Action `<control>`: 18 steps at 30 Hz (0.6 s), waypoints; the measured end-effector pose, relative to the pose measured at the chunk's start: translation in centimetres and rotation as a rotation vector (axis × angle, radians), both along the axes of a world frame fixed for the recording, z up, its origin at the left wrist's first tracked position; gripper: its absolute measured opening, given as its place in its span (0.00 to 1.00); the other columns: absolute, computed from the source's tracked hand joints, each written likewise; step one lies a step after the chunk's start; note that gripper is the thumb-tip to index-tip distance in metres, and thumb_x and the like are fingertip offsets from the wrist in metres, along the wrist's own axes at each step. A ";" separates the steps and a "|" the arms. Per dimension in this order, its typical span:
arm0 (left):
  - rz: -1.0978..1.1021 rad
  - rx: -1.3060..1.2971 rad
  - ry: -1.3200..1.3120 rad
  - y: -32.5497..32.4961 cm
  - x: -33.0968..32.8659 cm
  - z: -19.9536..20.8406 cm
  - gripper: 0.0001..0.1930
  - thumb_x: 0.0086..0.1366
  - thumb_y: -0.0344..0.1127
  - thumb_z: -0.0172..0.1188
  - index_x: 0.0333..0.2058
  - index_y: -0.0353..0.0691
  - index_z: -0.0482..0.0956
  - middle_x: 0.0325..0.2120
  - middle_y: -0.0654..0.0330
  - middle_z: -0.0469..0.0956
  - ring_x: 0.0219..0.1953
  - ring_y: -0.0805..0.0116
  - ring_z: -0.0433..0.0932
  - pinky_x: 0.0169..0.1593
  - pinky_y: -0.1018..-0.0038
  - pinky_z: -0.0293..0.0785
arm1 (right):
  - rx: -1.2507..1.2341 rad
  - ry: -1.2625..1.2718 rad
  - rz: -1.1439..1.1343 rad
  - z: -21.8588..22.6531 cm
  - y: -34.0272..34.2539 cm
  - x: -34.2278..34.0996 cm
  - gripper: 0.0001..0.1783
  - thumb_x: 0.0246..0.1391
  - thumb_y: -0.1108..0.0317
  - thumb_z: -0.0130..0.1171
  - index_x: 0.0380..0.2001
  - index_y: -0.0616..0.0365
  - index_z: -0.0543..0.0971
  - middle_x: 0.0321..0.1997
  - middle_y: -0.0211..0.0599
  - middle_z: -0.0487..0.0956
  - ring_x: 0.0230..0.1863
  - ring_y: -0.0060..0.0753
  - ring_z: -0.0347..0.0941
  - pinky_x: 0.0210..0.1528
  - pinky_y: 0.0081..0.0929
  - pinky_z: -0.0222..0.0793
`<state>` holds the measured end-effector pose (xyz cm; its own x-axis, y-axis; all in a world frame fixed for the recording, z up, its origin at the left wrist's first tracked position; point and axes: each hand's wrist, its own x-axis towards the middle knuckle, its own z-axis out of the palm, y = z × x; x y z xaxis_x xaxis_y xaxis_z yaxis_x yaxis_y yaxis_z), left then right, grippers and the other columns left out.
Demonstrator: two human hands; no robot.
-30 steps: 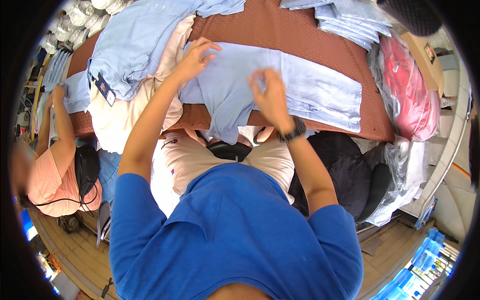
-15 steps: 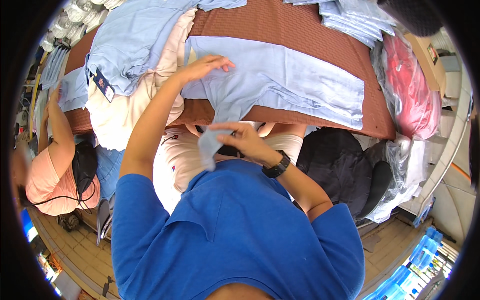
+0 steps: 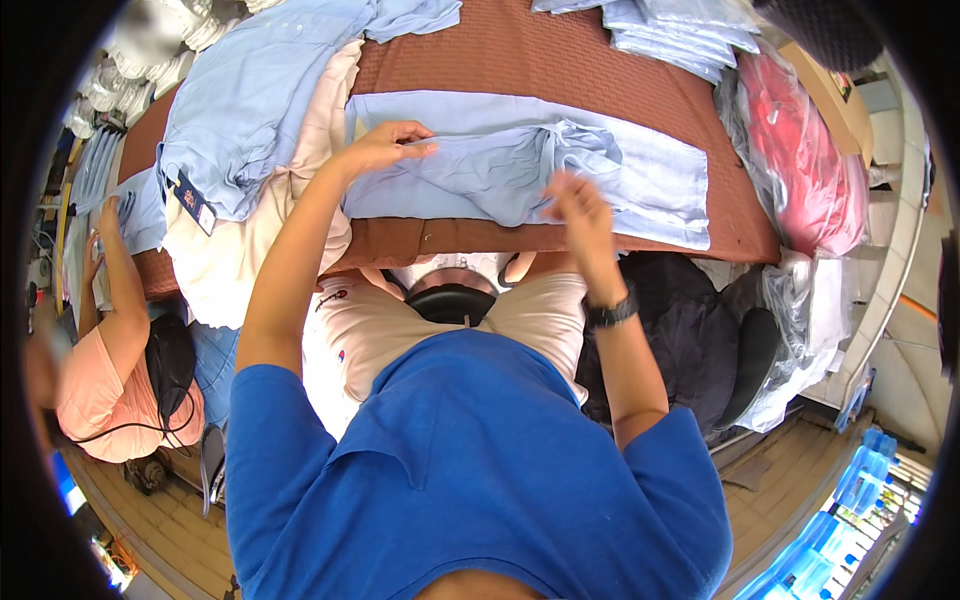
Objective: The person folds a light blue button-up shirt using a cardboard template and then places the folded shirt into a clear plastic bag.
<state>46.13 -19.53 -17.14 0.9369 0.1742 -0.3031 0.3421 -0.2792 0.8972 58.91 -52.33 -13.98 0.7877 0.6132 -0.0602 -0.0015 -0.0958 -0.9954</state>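
Note:
A light blue shirt (image 3: 640, 165) lies spread on the brown table (image 3: 520, 50). Part of it is folded over toward the middle in a bunch (image 3: 500, 170). My left hand (image 3: 385, 145) presses on the shirt's left side, fingers pinching the folded cloth. My right hand (image 3: 580, 205) is lifted just above the shirt's near edge, fingers together and blurred; whether it holds cloth is unclear. A black watch (image 3: 612, 312) sits on my right wrist.
A heap of light blue and cream garments (image 3: 250, 120) covers the table's left end. Folded blue shirts (image 3: 680, 25) lie at the far right. Red packs in clear plastic (image 3: 810, 150) and dark bags (image 3: 680, 340) sit to the right. A person in a pink top (image 3: 90, 380) works at left.
My right hand dropped below the table edge with a sleeve, then came back up, and that cloth now lies folded over the shirt's middle. My left hand stayed on the shirt's left side.

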 end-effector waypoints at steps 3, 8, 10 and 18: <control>0.031 0.053 0.021 -0.1 -0.2 0.3 0.12 0.62 0.39 0.68 0.39 0.40 0.80 0.33 0.70 0.77 0.35 0.80 0.69 0.40 0.78 0.66 | -0.217 -0.706 -0.361 1.2 1.6 7.9 0.20 0.59 0.60 0.61 0.47 0.65 0.78 0.40 0.48 0.81 0.30 0.35 0.76 0.34 0.30 0.72; -0.114 0.320 0.069 -0.8 2.1 0.5 0.15 0.66 0.45 0.63 0.39 0.38 0.79 0.31 0.66 0.77 0.34 0.76 0.70 0.40 0.77 0.67 | -0.581 -0.742 -0.180 -3.2 1.1 15.1 0.15 0.52 0.62 0.65 0.35 0.64 0.80 0.29 0.47 0.81 0.34 0.49 0.79 0.38 0.39 0.73; -0.091 0.401 0.071 -0.6 1.9 0.7 0.16 0.68 0.45 0.59 0.44 0.37 0.77 0.38 0.61 0.77 0.41 0.72 0.72 0.46 0.76 0.67 | -0.409 -0.800 -0.224 -1.9 2.0 14.6 0.13 0.52 0.64 0.65 0.33 0.64 0.80 0.30 0.49 0.81 0.33 0.50 0.79 0.37 0.40 0.73; 0.057 0.408 0.083 0.4 1.7 0.0 0.32 0.72 0.50 0.52 0.64 0.31 0.62 0.64 0.47 0.65 0.66 0.55 0.63 0.67 0.68 0.58 | -0.146 -0.592 -0.292 6.1 2.3 11.9 0.09 0.58 0.69 0.58 0.38 0.65 0.77 0.25 0.44 0.79 0.20 0.30 0.76 0.24 0.29 0.71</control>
<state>47.79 -19.08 -17.15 0.8976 0.3464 -0.2725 0.4337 -0.5842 0.6860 70.85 -50.06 -7.84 0.8453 0.3887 0.3667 0.4942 -0.3077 -0.8131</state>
